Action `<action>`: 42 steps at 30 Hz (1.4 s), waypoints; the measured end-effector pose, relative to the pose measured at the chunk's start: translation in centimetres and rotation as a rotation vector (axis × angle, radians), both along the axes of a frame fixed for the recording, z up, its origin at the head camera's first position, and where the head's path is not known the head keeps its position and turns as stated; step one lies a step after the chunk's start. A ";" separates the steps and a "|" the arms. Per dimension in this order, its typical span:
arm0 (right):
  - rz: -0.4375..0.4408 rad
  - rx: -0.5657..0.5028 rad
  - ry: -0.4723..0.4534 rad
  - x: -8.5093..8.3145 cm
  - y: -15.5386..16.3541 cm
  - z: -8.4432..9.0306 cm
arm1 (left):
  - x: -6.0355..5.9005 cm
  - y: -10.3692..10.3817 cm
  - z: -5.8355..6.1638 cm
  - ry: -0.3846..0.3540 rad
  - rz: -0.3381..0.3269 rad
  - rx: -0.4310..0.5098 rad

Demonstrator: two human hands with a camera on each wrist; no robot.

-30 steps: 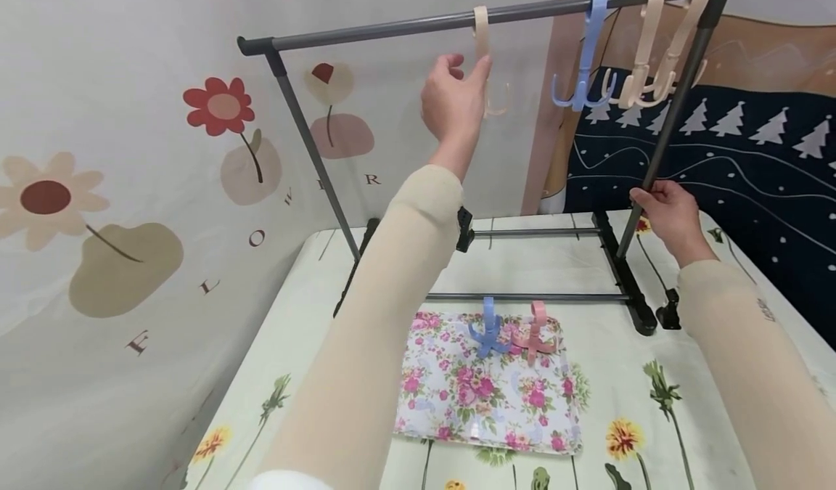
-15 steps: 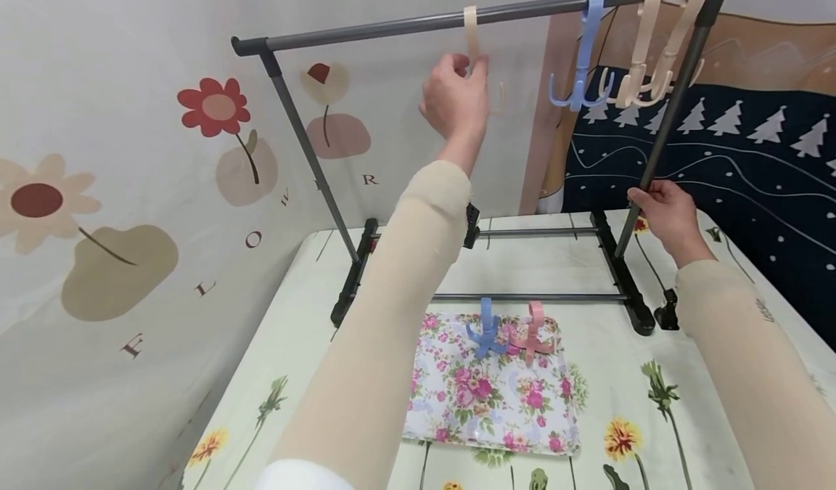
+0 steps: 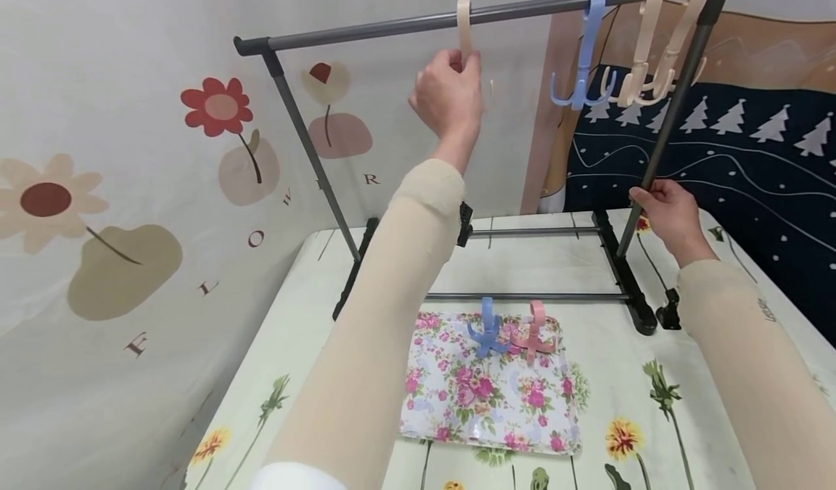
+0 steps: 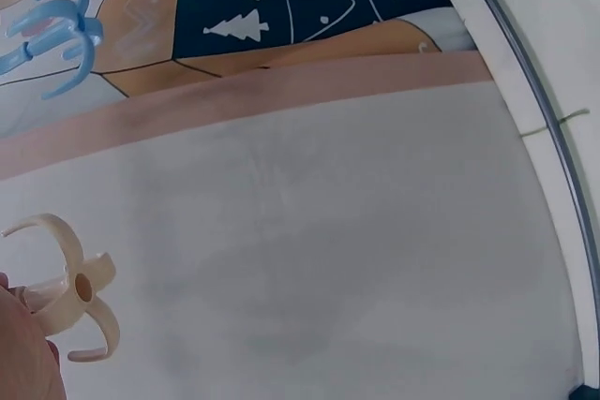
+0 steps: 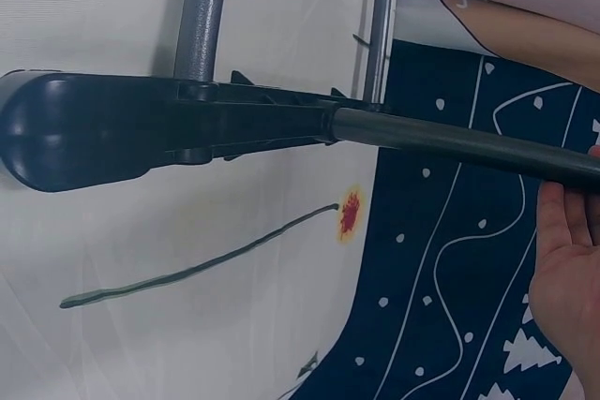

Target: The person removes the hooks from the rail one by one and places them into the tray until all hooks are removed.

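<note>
1. The room has a big pale wall cloth (image 3: pixel 130 149) with painted flowers on it, and a dark blue blanket (image 3: pixel 731 163) with white trees at the back right.
2. The surface (image 3: pixel 313 316) wears a light cloth with flower stems.
3. A grey and black rack (image 3: pixel 522 11) stands on the surface. Its top bar runs across, high up.
4. A flowery tray (image 3: pixel 457 410) lies on the surface in front of the rack. A blue hook (image 3: pixel 486 329) and a pink hook (image 3: pixel 535 332) sit at its far end, side by side.
5. On the top bar hang a blue hanging hook (image 3: pixel 584 54) and two cream hooks (image 3: pixel 653 54), near the right end.
6. The left hand (image 3: pixel 444 98) is up high. Its fingers are closed around a cream hook (image 3: pixel 464 25) that hangs over the top bar, well left of the others.
7. The right hand (image 3: pixel 669 210) grips the rack's right pole (image 3: pixel 673 105), fingers curled around it.
8. Only the left wrist view shows the cream hook's curved prongs (image 4: pixel 70 302) from below.
9. Only the right wrist view shows the rack's black foot (image 5: pixel 141 128) up close.
</note>
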State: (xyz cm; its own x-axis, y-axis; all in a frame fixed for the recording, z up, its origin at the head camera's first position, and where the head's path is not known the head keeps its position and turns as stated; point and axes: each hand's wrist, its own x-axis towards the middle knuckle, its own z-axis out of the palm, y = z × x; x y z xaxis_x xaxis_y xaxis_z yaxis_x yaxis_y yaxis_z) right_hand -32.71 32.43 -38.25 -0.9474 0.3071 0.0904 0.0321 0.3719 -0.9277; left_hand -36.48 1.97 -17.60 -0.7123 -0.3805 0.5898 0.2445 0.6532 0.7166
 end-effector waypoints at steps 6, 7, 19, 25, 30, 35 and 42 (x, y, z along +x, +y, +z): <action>0.008 0.002 0.012 0.1 0.1 -0.1 | 0.0 -0.5 1.3 -0.010 -0.002 -0.039; 0.009 0.004 0.014 0.1 0.1 -0.1 | 0.0 -0.6 1.5 -0.014 0.004 -0.049; 0.011 0.025 0.003 -0.1 0.0 0.0 | 0.6 -1.0 2.8 0.004 -0.016 0.036; 0.011 0.053 0.007 -0.2 0.2 0.1 | 0.8 -1.7 2.2 0.024 -0.016 0.009; 0.005 0.034 0.006 -0.2 0.2 0.1 | 1.2 -2.1 2.1 0.041 -0.066 0.006; 0.008 0.040 0.014 -0.3 0.4 -0.2 | 1.9 -2.7 1.7 0.055 -0.114 0.009; 0.005 -0.009 0.028 -1.1 1.2 -0.8 | 2.9 -4.0 0.8 0.035 -0.151 0.026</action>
State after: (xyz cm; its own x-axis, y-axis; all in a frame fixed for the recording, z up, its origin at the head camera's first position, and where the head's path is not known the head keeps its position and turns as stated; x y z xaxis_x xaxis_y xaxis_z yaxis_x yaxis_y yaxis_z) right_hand -33.76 33.68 -39.06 -0.9460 0.3035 0.1139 0.0044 0.3634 -0.9316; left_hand -33.58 -2.02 -16.80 -0.7418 -0.2863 0.6065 0.3634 0.5884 0.7223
